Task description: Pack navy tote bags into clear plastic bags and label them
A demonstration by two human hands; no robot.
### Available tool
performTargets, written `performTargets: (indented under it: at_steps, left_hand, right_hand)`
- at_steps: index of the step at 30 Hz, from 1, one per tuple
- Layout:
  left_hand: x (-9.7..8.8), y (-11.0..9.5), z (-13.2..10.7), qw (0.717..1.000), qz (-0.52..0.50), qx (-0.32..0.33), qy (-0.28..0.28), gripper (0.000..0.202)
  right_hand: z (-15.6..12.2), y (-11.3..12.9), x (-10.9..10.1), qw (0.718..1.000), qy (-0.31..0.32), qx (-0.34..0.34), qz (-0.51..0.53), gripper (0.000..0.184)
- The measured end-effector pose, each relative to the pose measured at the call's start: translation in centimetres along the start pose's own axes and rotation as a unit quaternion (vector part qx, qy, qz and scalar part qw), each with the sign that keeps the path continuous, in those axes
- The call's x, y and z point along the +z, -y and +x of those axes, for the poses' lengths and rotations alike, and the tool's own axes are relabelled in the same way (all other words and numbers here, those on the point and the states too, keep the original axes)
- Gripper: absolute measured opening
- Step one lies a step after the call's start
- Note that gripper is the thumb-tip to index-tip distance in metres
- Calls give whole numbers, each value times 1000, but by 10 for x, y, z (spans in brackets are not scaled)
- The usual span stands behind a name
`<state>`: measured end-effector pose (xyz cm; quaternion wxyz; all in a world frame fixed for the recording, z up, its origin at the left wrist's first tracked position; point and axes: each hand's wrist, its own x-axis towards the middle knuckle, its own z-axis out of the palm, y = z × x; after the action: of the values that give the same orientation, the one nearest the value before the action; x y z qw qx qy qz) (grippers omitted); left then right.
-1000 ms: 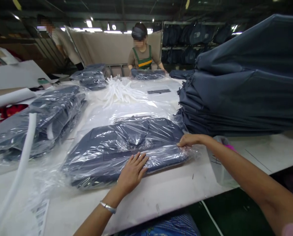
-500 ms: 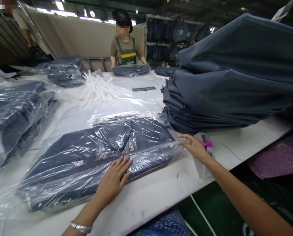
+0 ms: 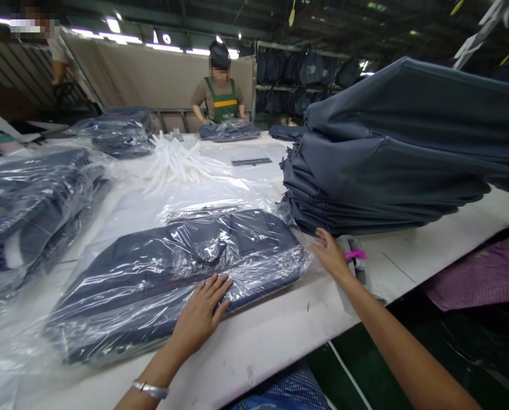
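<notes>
A folded dark blue-grey garment in a clear plastic bag [image 3: 181, 273] lies on the white table [image 3: 271, 336] in front of me. My left hand [image 3: 203, 310] rests flat on the bag's near edge, fingers stretched out, with a silver bangle on the wrist. My right hand [image 3: 332, 253] is open at the bag's right end, fingers touching the loose plastic there. A small pink thing [image 3: 355, 254] lies just right of that hand.
A tall stack of unbagged dark garments [image 3: 391, 154] fills the right. Bagged garments [image 3: 27, 205] are piled at the left and at the far left [image 3: 117, 131]. White plastic strips [image 3: 177, 162] lie beyond. A person in a green apron [image 3: 219, 94] works at the far end.
My right hand let go of the bag's right end and now lies open against it. My left hand stays flat on the bag. The view shifted left, then slightly down.
</notes>
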<state>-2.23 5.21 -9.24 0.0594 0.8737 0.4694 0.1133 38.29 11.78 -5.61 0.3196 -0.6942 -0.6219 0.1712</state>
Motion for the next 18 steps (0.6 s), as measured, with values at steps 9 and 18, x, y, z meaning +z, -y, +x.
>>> performTargets:
  at_steps: [9, 18]
  left_hand:
    - [3, 1, 0, 1000, 4, 2, -4, 52]
    - [8, 3, 0, 1000, 1, 9, -26, 52]
  right_hand:
    - [1, 39, 28, 941, 63, -288, -168, 33]
    - [38, 43, 21, 944, 129, -274, -132, 17]
